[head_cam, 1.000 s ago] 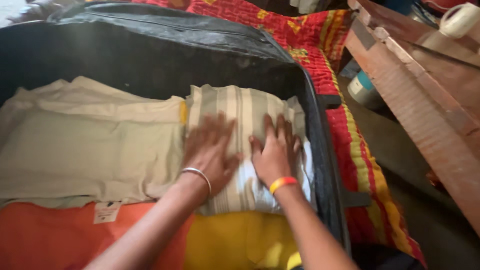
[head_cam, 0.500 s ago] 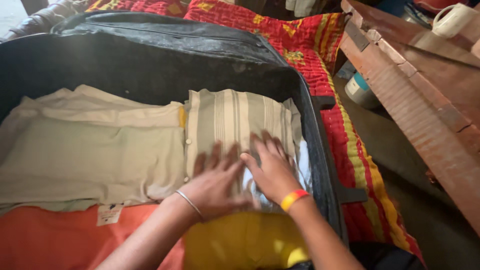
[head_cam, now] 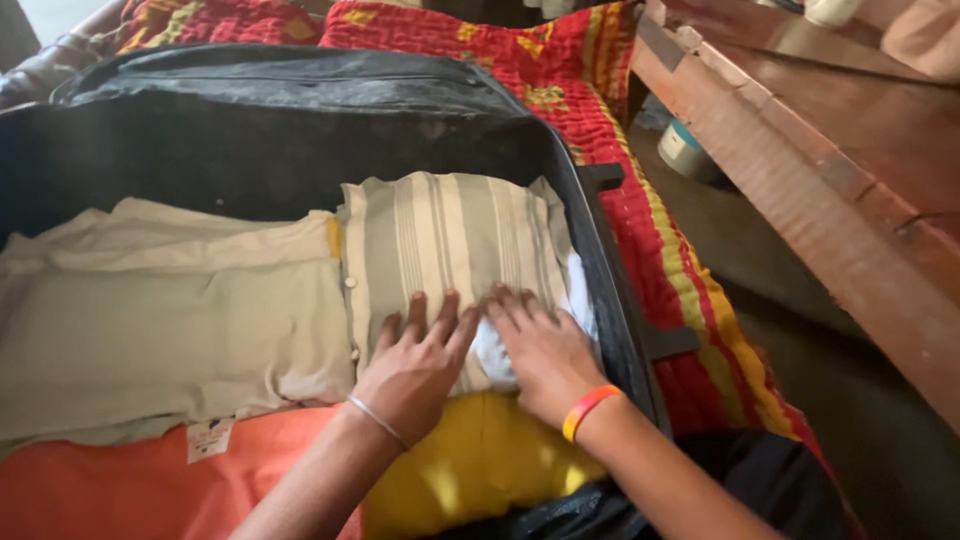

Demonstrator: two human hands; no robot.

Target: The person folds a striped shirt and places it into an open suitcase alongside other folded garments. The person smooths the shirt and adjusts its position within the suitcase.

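Both hands press a striped shirt inside the suitcase.

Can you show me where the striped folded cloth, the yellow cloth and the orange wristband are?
striped folded cloth [head_cam: 450, 235], head view, on its upper middle stripes.
yellow cloth [head_cam: 480, 460], head view, on its bare middle below the hands.
orange wristband [head_cam: 588, 408], head view, on the band across the right wrist.

You worked over a bed covered by a red quilted bedspread with yellow stripes. An open black soft-sided suitcase lay directly on that bedspread. Beside the bed stood a reddish-brown wooden table, apart from the suitcase.
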